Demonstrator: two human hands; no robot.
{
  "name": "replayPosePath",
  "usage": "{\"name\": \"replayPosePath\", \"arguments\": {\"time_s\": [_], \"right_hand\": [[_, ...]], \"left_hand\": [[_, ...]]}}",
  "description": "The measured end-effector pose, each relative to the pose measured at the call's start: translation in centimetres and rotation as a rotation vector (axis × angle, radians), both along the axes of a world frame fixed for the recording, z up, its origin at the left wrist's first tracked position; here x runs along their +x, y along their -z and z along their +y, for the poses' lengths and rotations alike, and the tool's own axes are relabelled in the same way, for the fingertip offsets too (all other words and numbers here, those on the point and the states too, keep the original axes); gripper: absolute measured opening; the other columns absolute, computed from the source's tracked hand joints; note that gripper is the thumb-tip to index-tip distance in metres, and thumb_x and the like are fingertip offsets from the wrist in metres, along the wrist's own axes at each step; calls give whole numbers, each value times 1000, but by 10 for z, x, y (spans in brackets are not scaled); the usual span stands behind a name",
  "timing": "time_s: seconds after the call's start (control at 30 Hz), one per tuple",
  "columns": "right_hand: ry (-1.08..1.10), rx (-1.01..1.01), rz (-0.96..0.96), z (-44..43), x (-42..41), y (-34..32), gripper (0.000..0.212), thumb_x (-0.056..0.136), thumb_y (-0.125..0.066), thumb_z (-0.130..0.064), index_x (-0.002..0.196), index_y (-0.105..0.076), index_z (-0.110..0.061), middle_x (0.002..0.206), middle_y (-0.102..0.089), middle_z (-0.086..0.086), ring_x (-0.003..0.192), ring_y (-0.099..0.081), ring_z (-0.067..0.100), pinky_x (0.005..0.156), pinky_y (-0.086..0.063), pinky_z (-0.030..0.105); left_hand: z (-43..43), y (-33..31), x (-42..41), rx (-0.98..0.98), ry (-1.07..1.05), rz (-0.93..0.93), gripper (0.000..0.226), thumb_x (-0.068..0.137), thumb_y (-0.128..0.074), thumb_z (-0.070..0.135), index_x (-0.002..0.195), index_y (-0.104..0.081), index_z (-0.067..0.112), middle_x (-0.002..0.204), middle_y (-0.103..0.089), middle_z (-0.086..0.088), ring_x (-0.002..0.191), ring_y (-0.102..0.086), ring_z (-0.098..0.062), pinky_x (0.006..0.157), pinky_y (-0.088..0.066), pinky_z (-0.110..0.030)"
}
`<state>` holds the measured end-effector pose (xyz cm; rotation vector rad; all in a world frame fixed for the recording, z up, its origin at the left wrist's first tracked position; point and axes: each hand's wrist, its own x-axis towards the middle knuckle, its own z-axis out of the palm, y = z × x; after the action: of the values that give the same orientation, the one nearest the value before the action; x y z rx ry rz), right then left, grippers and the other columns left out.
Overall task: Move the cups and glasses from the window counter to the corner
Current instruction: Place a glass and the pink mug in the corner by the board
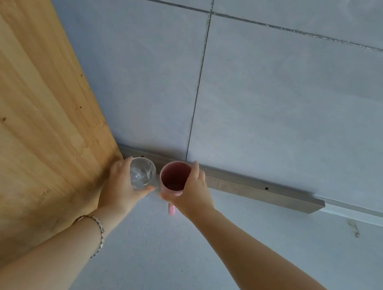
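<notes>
A clear faceted glass [142,173] sits upright in the corner where the wooden panel meets the tiled wall, with my left hand [121,185] wrapped around its left side. Right beside it stands a pink mug [173,176], its handle pointing toward me. My right hand [193,191] grips the mug from the right. Glass and mug nearly touch. Whether their bases rest on the counter I cannot tell.
A tall wooden panel [29,108] closes off the left side. Grey wall tiles [290,110] rise behind, with a grey strip [253,190] along their base. The pale speckled counter [167,265] stretches toward me and to the right.
</notes>
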<state>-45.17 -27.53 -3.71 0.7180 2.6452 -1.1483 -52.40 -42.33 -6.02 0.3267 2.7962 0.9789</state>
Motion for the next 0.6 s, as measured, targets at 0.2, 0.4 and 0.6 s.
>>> {"name": "replayPosePath", "arguments": {"time_s": [0.2,0.4,0.6], "right_hand": [[-94,-7,-235,34,82,-5,60,86,-62,-34,137,-41,-11,138,-49,8,123,-51,22,103,-43,32],[-118,28,-487,93,203,-13,45,90,-55,-29,131,-50,-12,139,-50,5,127,-48,22,103,-39,30],[35,92,-560,177,354,-22,45,92,-51,-28,134,-46,-14,142,-46,5,131,-43,21,106,-37,35]], "left_hand": [[8,-29,69,-230,55,273,57,72,-75,13,122,-52,1,128,-49,-24,114,-50,-43,91,-47,-49],[62,-47,171,-447,556,-183,13,90,-44,23,98,-54,23,103,-60,2,105,-59,-21,74,-39,-27],[179,-34,258,-561,821,-327,22,86,-45,25,65,-41,31,96,-56,7,102,-60,-16,90,-46,-28]]}}
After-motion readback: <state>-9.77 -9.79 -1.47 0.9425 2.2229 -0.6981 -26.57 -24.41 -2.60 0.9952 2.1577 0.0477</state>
